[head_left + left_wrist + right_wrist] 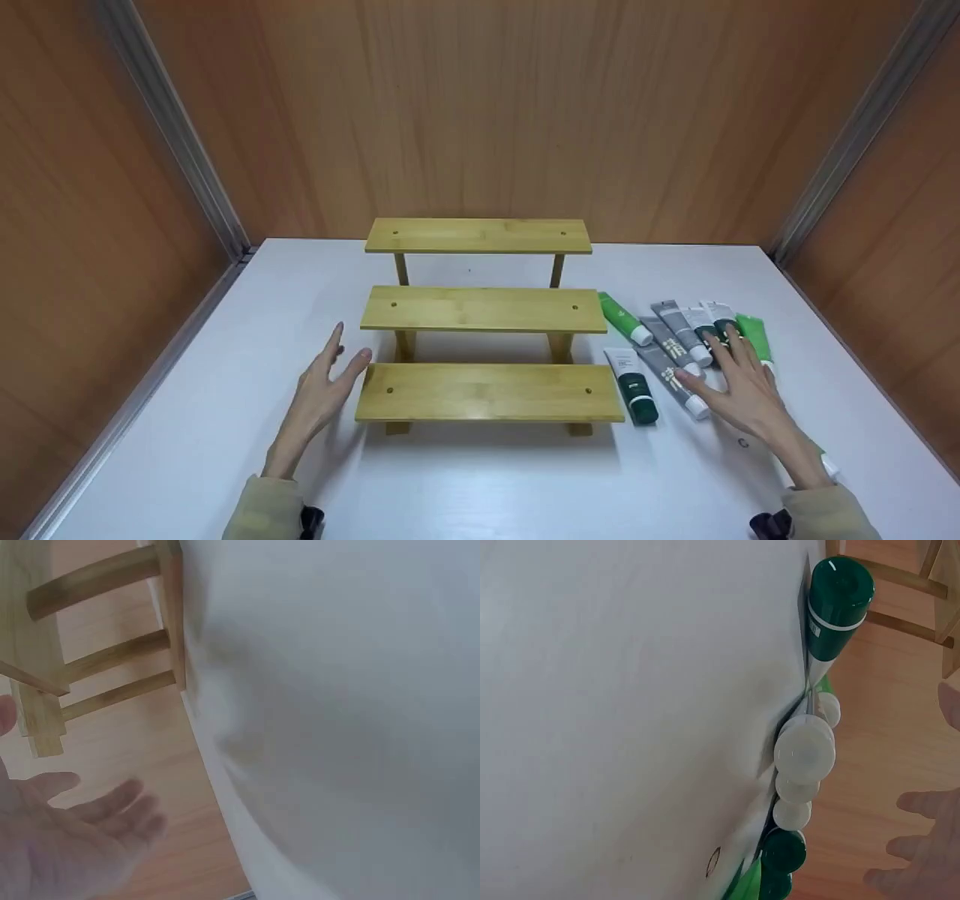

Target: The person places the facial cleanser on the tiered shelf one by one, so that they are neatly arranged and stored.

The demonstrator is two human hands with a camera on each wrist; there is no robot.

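Note:
My left hand [319, 394] hovers with spread fingers beside the left end of a three-tier bamboo shelf [489, 391]; its palm faces the shelf and it holds nothing. My right hand [746, 394] reaches over a loose pile of squeeze tubes, fingers extended and nothing in its grip. Among the tubes are grey ones [679, 330] with white caps, white-and-dark-green ones [634, 390], and bright green ones [624, 318]. In the right wrist view the fingers [922, 847] stand above the row of caps [804, 754]. The right hand partly covers several tubes in the head view.
The shelf's three steps carry nothing. Another white-capped tube [829, 465] lies partly behind the right forearm. Wooden panels [525, 112] enclose the white table [480, 487] at the back and both sides, with metal posts [180, 127] in the corners.

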